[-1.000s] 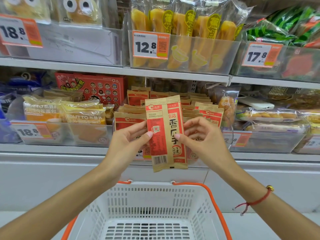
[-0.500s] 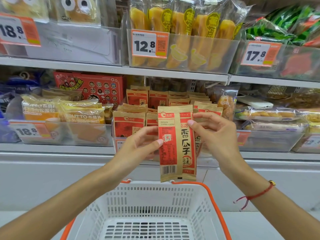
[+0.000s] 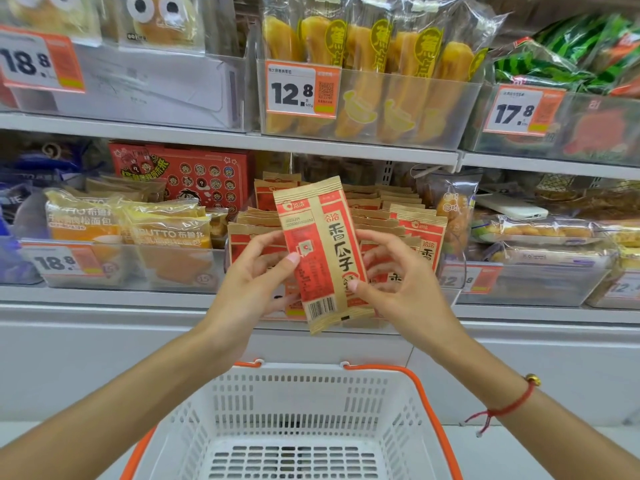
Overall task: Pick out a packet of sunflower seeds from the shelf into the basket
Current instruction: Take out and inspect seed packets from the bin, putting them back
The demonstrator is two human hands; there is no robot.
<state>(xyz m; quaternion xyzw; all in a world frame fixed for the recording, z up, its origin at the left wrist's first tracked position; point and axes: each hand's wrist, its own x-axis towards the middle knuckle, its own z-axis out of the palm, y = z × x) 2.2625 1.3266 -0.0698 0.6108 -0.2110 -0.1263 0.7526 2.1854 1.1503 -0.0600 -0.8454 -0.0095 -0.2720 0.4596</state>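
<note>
**A:** Nearest to us, what's sitting down at the bottom?

**B:** A white basket (image 3: 294, 410) with orange handles is sitting lowest in view, open side up, nothing showing inside it.

**A:** And above it?

**B:** Both hands are holding one packet of sunflower seeds (image 3: 322, 251) in the air, above the basket's far rim and in front of the lower shelf (image 3: 104, 299). The left hand (image 3: 252, 285) is pinching the packet's left edge, thumb pressing on the front. The right hand (image 3: 401, 282) is pinching the right edge near the bottom, thumb on the front, the other fingers curling behind.

**A:** How's the packet sitting?

**B:** Standing upright, top leaning a little to the left, barcode at the lower end.

**A:** Behind that?

**B:** A clear bin of matching red and tan seed packets (image 3: 381, 216) is standing right behind the hands, with yellow bread bags (image 3: 166, 223) lying toward the shelf's left end.

**A:** Farthest?

**B:** On the upper shelf (image 3: 207, 136), long yellow pastries (image 3: 363, 53) are standing in a bin carrying a 12.8 price tag (image 3: 301, 90).
</note>
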